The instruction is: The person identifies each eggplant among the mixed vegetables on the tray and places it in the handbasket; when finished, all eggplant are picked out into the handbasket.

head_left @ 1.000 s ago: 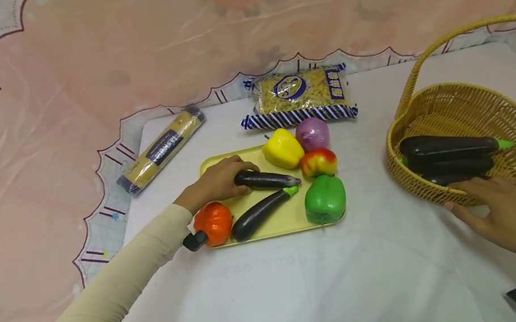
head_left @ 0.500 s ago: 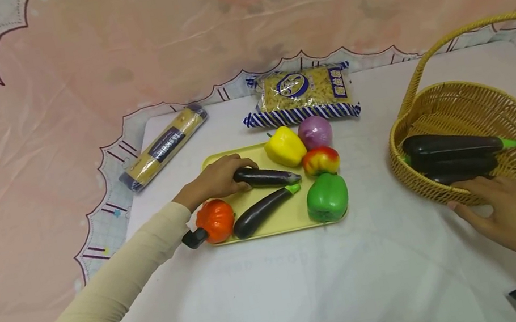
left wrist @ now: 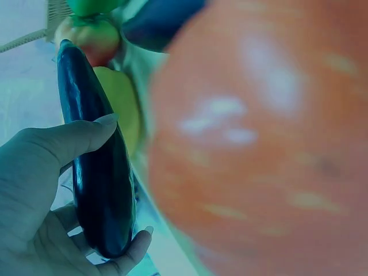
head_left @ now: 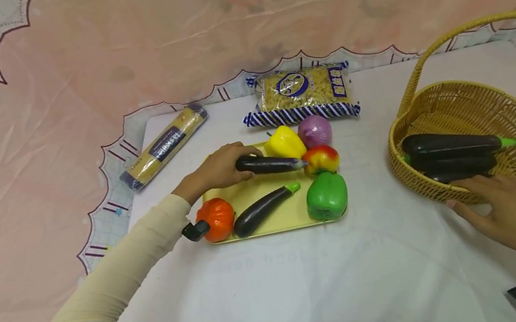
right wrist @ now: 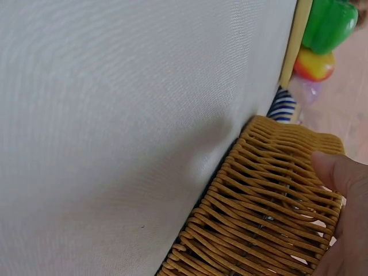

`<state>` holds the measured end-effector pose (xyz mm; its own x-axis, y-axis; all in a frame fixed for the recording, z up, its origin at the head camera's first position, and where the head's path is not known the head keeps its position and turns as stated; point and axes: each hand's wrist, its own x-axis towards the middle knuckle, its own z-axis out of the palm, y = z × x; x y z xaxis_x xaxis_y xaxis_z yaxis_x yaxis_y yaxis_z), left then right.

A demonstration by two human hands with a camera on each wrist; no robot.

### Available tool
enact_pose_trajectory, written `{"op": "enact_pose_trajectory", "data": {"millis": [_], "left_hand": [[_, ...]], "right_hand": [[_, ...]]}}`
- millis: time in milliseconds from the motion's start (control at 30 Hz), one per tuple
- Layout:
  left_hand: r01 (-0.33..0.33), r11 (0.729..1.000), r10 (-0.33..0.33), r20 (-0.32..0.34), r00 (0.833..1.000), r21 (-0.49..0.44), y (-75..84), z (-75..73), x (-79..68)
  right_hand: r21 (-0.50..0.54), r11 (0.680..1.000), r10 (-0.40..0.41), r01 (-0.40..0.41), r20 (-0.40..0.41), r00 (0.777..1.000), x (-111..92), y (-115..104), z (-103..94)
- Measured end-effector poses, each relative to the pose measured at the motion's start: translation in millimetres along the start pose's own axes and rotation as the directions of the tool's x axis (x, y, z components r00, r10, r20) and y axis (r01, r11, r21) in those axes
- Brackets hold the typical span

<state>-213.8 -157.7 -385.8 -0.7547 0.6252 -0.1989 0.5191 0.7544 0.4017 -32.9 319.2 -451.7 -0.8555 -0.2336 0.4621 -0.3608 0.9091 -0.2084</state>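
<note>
My left hand [head_left: 220, 169] holds a dark purple eggplant [head_left: 271, 163] by its blunt end, over the yellow tray [head_left: 237, 190]. In the left wrist view the thumb crosses that eggplant [left wrist: 98, 167], with the fingers round its far side. A second eggplant [head_left: 263, 212] with a green stem lies on the tray. At the right, my right hand [head_left: 513, 211] grips the near rim of the wicker basket [head_left: 464, 98]. Its thumb lies on the outer basket wall [right wrist: 259, 201] in the right wrist view. Two eggplants [head_left: 449, 144] lie side by side in the basket.
An orange pumpkin [head_left: 216, 219] sits at the tray's left, below the left wrist. Along its right side are a yellow pepper [head_left: 285, 143], a purple onion [head_left: 315, 131], a red-yellow fruit [head_left: 322, 160] and a green pepper [head_left: 328, 197]. Behind lie two pasta packs [head_left: 297, 90].
My left hand has lifted the eggplant up off the tray and slightly to the right, its tip now overlapping the red-yellow fruit in view. The right hand stays on the basket rim.
</note>
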Motion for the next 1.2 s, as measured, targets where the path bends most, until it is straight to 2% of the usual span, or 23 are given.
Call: {"op": "enact_pose_trajectory", "data": {"millis": [267,567,733,833,1000,1200], "left_hand": [[-0.038,0.999,0.038,-0.035,0.999,0.018,20.3,-10.7,18.3],[-0.127,0.992,0.127,-0.068,0.990,0.008,57.2,-18.8,53.1],[-0.177,0.983,0.173,-0.084,0.981,-0.042,82.5,-19.2,74.6],[-0.193,0.980,0.190,-0.085,0.978,-0.040,98.7,-17.5,88.4],[-0.193,0.981,0.192,-0.068,0.979,0.005,129.6,-12.2,112.6],[-0.211,0.976,0.213,-0.035,0.977,0.052,169.0,-2.7,139.9]], "right_hand": [[0.011,1.000,-0.022,0.022,-0.024,0.999,0.4,1.2,1.3],[0.020,1.000,-0.017,0.018,-0.021,1.000,-0.8,1.9,0.8],[0.022,1.000,-0.019,0.019,-0.018,1.000,-0.1,1.0,-0.2],[0.021,1.000,-0.008,0.009,-0.012,1.000,0.3,0.7,-0.6],[0.019,1.000,-0.001,0.002,-0.014,1.000,-0.1,1.1,-0.9],[0.007,0.999,0.035,-0.035,0.032,0.999,-0.7,-0.1,-0.7]]}}
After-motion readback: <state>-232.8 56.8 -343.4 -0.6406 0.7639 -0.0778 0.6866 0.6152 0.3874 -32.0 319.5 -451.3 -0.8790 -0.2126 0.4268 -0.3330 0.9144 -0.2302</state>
